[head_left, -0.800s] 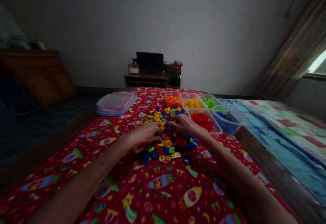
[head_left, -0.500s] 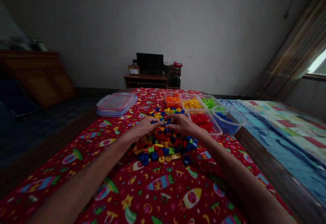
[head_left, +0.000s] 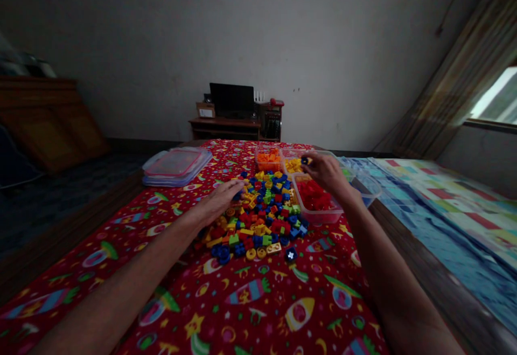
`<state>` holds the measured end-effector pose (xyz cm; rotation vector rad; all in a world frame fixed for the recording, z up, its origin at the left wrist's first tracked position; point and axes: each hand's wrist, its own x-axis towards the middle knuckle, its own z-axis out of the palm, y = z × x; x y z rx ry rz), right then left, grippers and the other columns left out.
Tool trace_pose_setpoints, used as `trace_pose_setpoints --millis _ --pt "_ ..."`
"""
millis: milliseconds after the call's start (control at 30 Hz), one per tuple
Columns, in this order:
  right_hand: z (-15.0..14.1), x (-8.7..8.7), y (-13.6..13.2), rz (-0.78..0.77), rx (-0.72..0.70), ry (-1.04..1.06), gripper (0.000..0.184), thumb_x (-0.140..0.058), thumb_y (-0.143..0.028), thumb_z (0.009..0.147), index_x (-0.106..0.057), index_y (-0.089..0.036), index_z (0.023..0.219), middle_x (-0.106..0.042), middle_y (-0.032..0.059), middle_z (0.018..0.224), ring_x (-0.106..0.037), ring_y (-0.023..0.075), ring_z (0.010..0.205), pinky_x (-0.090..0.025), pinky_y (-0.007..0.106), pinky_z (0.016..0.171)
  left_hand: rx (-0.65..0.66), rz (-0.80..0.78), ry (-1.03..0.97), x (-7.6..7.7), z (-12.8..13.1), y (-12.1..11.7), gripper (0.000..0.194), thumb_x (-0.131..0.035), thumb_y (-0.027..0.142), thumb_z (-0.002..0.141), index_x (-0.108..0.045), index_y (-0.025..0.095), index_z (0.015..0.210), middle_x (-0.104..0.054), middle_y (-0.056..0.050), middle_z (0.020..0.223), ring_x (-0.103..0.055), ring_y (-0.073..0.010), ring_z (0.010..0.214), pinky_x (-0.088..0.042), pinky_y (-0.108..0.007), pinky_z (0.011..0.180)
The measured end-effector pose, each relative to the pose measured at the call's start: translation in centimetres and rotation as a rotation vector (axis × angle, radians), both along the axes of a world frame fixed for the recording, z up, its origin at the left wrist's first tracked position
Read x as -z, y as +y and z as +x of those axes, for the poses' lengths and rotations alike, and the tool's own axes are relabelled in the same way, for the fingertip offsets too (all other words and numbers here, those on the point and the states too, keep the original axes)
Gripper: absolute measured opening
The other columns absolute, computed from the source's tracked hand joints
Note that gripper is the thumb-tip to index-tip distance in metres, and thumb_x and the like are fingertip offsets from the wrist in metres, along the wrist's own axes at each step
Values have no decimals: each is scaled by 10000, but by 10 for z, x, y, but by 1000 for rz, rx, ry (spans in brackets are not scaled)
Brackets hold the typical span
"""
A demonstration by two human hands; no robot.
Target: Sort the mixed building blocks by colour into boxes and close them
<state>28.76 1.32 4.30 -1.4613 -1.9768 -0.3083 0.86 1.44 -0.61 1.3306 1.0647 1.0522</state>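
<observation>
Above the clear boxes, my right hand (head_left: 326, 171) pinches a dark blue toy brick (head_left: 305, 160) between thumb and fingertips. My left hand (head_left: 221, 199) is at the left edge of a heap of mixed toy bricks (head_left: 258, 217), fingers together and curved over a blue brick (head_left: 237, 196); the thumb side is mostly hidden. Red, yellow, green and blue pieces make up the heap. Below my right hand is a box of red bricks (head_left: 315, 196). A box of yellow bricks (head_left: 293, 165) is just left of its fingertips. My right forearm partly hides a round tub (head_left: 369, 187).
An orange-brick box (head_left: 269, 158) stands at the back. Stacked clear lids (head_left: 177, 166) lie at the left on the red patterned cloth (head_left: 250, 317). A dark piece with a white star (head_left: 291, 255) lies nearest me. A bed (head_left: 428, 199) adjoins the right side.
My right hand has left the heap and moved right and up over the boxes, carrying the dark blue brick. My left hand has drawn back slightly left. The whole view has shifted a little.
</observation>
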Motion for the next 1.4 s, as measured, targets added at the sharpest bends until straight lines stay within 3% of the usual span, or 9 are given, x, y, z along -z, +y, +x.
trace_pose_setpoints --millis 167,267,400,533,633,767,933,1200,1400 --pt "88 0 8 -129 483 -56 307 -549 -308 789 -696 -168 1019 -705 107 883 -635 226 834 -445 307 715 95 -2 11 1 -4 1 441 -712 258 646 -599 160 1061 -660 -23 837 -641 -147 761 -507 -285 764" --pt "115 4 6 -292 589 -81 312 -580 -344 762 -719 -132 943 -702 148 901 -639 264 855 -458 337 708 154 54 97 5 -5 3 487 -722 345 627 -616 151 1061 -687 -35 858 -666 -188 787 -507 -333 796" --pt "105 -8 -2 -86 591 -19 335 -487 -329 832 -710 -126 977 -695 169 947 -626 275 904 -441 353 736 194 106 235 8 -3 8 563 -731 427 577 -631 137 1050 -701 -24 736 -677 -222 755 -512 -351 777" --pt "49 -30 -14 -17 382 17 294 -447 -273 860 -702 -151 941 -698 121 849 -619 200 791 -414 290 700 186 258 458 7 -2 10 511 -689 431 605 -659 156 1035 -719 -37 783 -674 -246 779 -524 -349 744" --pt "-14 -29 -28 -40 47 -60 271 -422 -219 881 -679 -150 931 -682 81 783 -567 135 671 -367 243 633 108 477 677 6 -6 13 380 -631 366 673 -682 195 1008 -722 -49 932 -657 -253 878 -506 -359 813" --pt "-99 4 -60 -151 -524 -300 225 -423 -211 900 -641 -156 898 -651 49 786 -517 111 650 -330 238 593 -18 665 837 7 -22 22 314 -569 258 716 -686 193 1000 -689 -88 1067 -610 -260 1024 -446 -377 940" --pt "-150 53 -98 16 -982 -552 205 -437 -314 928 -591 -203 1005 -599 79 1116 -484 202 1092 -396 332 855 -71 682 834 13 -37 31 327 -520 243 745 -668 202 1034 -664 -77 1105 -595 -242 1036 -445 -382 952" --pt "-138 76 -63 24 -798 -660 180 -449 -180 906 -560 -190 1048 -543 101 1209 -411 244 1197 -347 462 971 -10 688 819 14 -30 28 291 -532 226 731 -685 190 975 -669 -84 1069 -603 -245 1020 -437 -373 952" --pt "-108 63 -26 -194 -603 -364 129 -493 -156 874 -603 -131 938 -635 95 922 -557 168 863 -411 263 729 32 626 826 11 -31 26 298 -552 239 730 -690 203 991 -687 -60 1082 -613 -232 1012 -444 -347 943"
